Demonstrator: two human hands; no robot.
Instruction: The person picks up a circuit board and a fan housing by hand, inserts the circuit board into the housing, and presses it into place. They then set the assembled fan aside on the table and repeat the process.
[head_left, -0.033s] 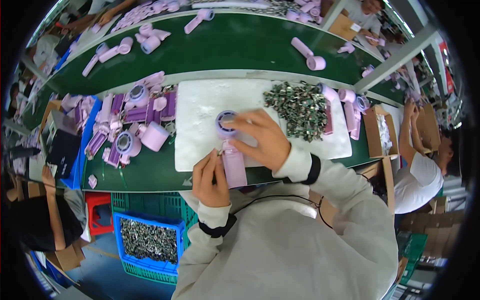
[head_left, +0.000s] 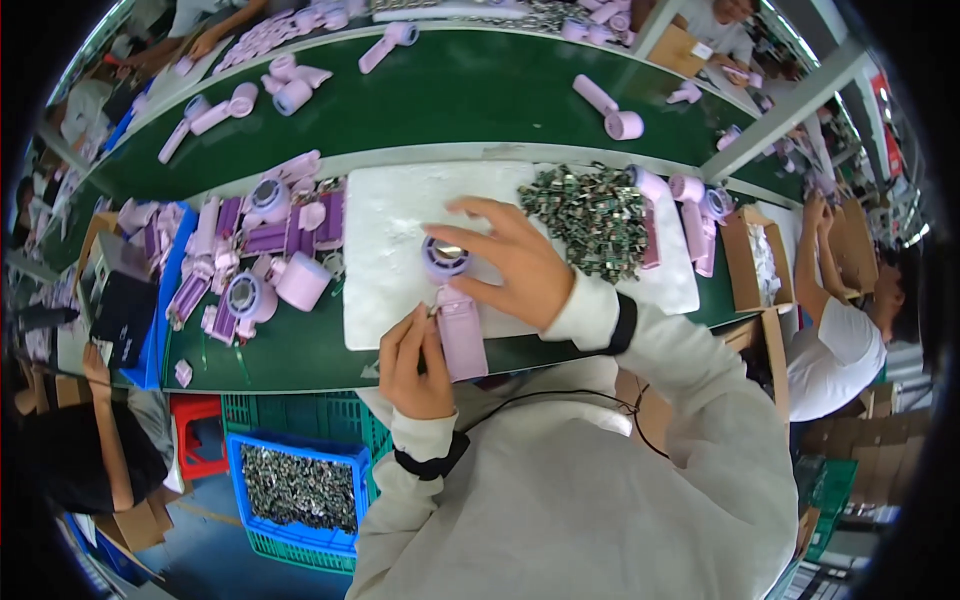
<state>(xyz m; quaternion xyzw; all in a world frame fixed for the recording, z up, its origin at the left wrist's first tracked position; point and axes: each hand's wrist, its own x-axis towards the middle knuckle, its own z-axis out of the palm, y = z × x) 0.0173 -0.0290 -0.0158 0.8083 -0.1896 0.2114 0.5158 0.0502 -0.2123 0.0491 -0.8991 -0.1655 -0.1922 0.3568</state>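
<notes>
A lilac handheld fan (head_left: 463, 335) lies on the near edge of a white foam board (head_left: 395, 200), its round head (head_left: 445, 262) pointing away from me and its handle toward me. My right hand (head_left: 525, 265) is over the head with fingers spread. Its thumb is by the joint between head and handle; whether it touches is unclear. At the left of that joint, my left hand (head_left: 415, 365) has thumb and fingertips pinched together. What they hold is too small to make out. A heap of small green circuit boards (head_left: 590, 215) covers the board's right part.
Lilac and purple fan parts (head_left: 265, 250) are piled at the left, beside a blue bin (head_left: 172, 300). More fans stand right of the circuit boards, near a cardboard box (head_left: 740, 270). Beyond runs a green belt (head_left: 450, 95) carrying fans. Below left is a blue crate (head_left: 300, 440). Co-workers sit both sides.
My right hand's fingers have lifted and spread away from the fan's head. The left hand keeps its pinch beside the joint. The whole view has shifted slightly.
</notes>
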